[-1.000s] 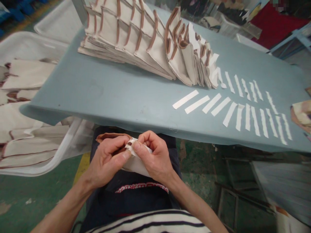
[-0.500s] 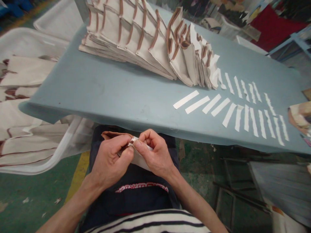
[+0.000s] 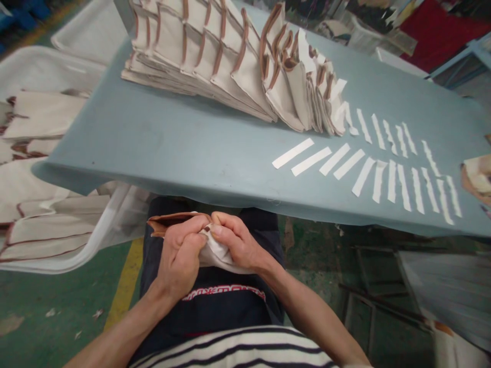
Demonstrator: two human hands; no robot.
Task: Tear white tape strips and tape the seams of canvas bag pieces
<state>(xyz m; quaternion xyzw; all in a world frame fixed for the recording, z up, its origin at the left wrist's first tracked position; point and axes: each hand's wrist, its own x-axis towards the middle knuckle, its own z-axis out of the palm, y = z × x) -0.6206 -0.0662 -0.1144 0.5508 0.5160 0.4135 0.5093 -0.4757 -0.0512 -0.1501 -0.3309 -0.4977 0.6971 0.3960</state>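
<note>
Over my lap, just below the table's front edge, I hold a cream fabric piece with a brown edge. My left hand is closed on it near the brown trim, which sticks out to the left. Close beside it, my right hand pinches the same piece, thumb and fingers pressed together. A small dark spot shows on the fabric between my thumbs. Stacked cream pieces with brown edges stand on the blue-green table. White strips lie in two rows to their right.
At the left, a white plastic bin holds more cream pieces with brown edging, and another white bin stands behind it. Below the table at the right are a metal frame and a grey panel. Red cloth hangs at the back right.
The fabric in my hands has been bunched and turned, with more of its cream part showing below my fingers and the brown edge reaching further left. Both hands have shifted slightly left.
</note>
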